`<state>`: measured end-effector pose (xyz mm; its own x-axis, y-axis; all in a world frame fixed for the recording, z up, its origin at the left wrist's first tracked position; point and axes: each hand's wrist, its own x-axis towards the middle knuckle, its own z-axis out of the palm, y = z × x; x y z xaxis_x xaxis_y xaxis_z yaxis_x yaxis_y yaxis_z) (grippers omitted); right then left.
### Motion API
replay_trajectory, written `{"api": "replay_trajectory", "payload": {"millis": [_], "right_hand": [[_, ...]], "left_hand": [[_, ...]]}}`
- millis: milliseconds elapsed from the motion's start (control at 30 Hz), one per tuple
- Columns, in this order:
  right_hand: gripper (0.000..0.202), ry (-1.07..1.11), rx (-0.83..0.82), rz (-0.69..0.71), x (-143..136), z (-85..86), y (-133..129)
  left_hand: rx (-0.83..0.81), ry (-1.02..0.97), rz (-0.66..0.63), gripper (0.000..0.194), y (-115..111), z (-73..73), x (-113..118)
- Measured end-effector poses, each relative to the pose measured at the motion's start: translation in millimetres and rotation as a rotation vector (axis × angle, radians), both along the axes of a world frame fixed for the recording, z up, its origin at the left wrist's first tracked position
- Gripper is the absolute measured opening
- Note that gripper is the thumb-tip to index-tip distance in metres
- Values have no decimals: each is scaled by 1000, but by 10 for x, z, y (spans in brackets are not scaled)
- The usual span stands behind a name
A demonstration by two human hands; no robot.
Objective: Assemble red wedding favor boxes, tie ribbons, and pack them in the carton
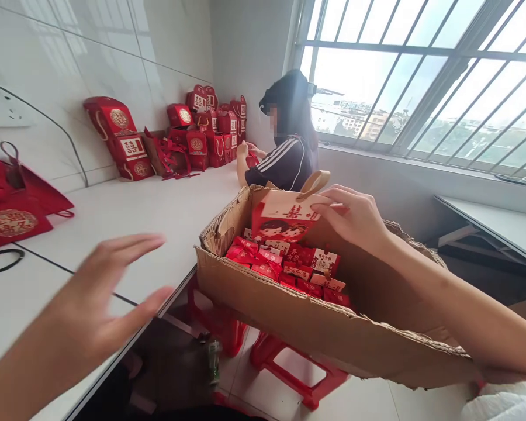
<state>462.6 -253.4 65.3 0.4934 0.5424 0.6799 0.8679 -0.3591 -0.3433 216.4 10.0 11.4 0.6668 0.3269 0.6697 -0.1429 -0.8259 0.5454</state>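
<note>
Left hand (87,298), spread and empty, hung by the table (166,207); right hand (359,216), the nearer, pinched the cream-topped red gift box (283,206), which extended leftward from the grip at the cardboard carton's (333,330) far-left corner.

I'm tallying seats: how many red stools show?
2 clearly: one stool nearer the table, another stool to its right, both lower than the carton; others may be hidden.

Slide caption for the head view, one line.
Right hand holds a printed gift box above red boxes in a cardboard carton; left hand hovers open near the white table.
</note>
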Motion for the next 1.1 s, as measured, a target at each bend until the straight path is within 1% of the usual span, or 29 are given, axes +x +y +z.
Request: {"api": "replay_trajectory", "payload": {"millis": [33,67,100,133,167,233,300,367,400,467,567,633,700,767,800,867,933,967,1000,1033,1100], "right_hand": [[15,-7,32,84,-125,61,94],[14,-20,59,153,-241,118,171],[13,-36,82,208,-343,170,233],[11,-52,100,250,-427,215,279],[9,-62,116,281,-489,252,312],[7,-32,163,336,-544,292,353],[15,89,247,404,-512,286,376],[35,266,328,456,-431,240,398],[45,369,342,475,-388,207,411],[61,594,297,514,-322,126,443],[66,851,207,640,-303,-11,505],[67,919,199,714,-308,-107,553],[67,929,222,735,-268,-199,599],[64,894,251,717,-144,-277,628],[62,850,265,691,-49,-310,632],[59,703,263,585,194,-373,618],[63,508,195,420,466,-460,583],[67,422,117,327,598,-520,565],[69,355,2,229,718,-591,551],[71,312,-139,130,824,-671,545],[69,269,-409,-44,982,-831,562]], "left_hand": [[69,47,-48,65,-60,98,145],[78,36,-80,73,-129,197,290],[55,27,-112,78,-201,290,427],[-4,32,-135,79,-266,375,546],[-68,47,-154,71,-319,448,641],[-208,60,-168,51,-373,554,751],[-335,26,-162,39,-356,606,772],[-449,-56,-147,36,-296,607,748],[-502,-111,-146,37,-262,592,735],[-617,-218,-179,39,-218,535,731],[-780,-295,-263,46,-256,413,796],[-847,-294,-287,49,-345,329,870],[-865,-263,-321,49,-435,252,933],[-824,-142,-352,48,-472,167,958],[-770,-46,-342,49,-458,113,950],[-578,162,-260,53,-364,-32,891],[-296,343,-155,57,-212,-224,791],[-147,410,-113,54,-130,-328,734],[-22,480,-90,51,-54,-428,680],[60,538,-79,51,10,-520,633],[141,602,-81,51,88,-662,572]]}}
